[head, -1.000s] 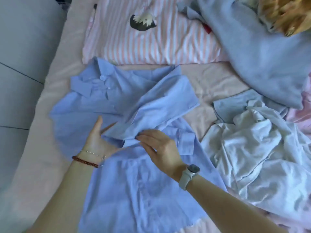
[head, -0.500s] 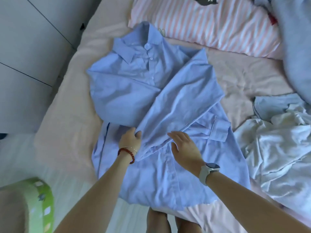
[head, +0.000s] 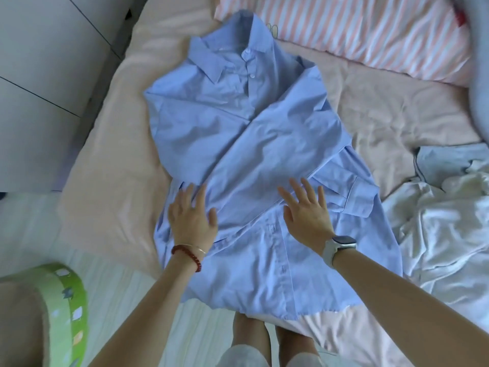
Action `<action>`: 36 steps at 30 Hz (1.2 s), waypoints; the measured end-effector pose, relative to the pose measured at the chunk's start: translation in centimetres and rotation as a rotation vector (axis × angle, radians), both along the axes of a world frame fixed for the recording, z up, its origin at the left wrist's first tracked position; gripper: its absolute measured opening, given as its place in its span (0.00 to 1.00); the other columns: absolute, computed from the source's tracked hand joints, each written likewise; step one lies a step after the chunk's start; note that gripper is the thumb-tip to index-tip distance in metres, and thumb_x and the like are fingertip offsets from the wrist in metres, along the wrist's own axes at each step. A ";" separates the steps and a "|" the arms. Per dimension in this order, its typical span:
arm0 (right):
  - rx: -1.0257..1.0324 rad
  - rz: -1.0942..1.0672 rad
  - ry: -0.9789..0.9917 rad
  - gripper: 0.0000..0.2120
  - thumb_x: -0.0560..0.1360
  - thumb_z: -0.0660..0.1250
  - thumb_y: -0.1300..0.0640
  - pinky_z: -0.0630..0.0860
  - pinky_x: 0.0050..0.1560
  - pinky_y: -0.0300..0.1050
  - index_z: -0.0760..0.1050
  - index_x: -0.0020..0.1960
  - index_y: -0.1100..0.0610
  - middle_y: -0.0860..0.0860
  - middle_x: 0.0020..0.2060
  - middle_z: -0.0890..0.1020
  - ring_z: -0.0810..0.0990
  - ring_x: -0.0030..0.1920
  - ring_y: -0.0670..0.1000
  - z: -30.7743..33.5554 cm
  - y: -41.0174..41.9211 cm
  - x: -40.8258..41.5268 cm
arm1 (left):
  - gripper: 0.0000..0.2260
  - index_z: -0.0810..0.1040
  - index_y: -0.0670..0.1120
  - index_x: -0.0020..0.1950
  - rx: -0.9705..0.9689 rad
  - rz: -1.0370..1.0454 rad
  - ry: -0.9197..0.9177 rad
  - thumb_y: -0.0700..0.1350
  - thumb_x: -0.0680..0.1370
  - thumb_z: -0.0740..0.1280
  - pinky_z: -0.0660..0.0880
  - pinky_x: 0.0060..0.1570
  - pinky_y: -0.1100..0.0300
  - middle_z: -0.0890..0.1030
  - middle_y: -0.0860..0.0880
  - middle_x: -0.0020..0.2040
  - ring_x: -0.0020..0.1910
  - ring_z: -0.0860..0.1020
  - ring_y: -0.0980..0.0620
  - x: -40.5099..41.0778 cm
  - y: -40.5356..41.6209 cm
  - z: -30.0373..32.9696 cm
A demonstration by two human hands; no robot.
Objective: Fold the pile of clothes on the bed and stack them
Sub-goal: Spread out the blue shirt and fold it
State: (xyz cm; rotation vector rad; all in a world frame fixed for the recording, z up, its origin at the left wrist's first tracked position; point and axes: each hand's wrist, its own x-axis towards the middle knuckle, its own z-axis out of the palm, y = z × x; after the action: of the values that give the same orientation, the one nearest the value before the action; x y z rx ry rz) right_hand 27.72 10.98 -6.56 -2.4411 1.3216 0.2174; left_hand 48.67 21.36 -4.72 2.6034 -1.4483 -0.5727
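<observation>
Green round container (head: pixel 66 308), lower left, beside the bed (head: pixel 111 160). Blue shirt (head: pixel 238 144) is spread collar-up on the pink sheet, one sleeve folded across. Left hand (head: pixel 191 218) and right hand (head: pixel 307 215) are laid flat, fingers extended, on the shirt. White garment (head: pixel 444 234) is heaped at right.

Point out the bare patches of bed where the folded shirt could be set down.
Bare pink sheet lies between the blue shirt, the striped pillow and the white clothes pile. A narrower strip runs along the shirt's other side to the bed edge. The pile side is crowded; both the left hand and right hand lie flat on the shirt.
</observation>
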 end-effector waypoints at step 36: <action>0.064 -0.032 -0.138 0.18 0.79 0.52 0.54 0.67 0.60 0.53 0.70 0.66 0.53 0.48 0.61 0.75 0.69 0.65 0.55 -2.5 -24.8 9.5 | 0.21 0.76 0.48 0.60 -0.153 -0.070 -0.232 0.54 0.72 0.58 0.56 0.64 0.45 0.72 0.44 0.64 0.64 0.67 0.43 14.4 -20.6 -5.8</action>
State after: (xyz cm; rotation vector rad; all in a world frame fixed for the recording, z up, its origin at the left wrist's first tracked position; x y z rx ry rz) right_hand 37.25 -13.84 -9.09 -2.3346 1.2729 0.0799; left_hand 63.09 0.77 -10.51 2.5756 -1.5833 -0.1614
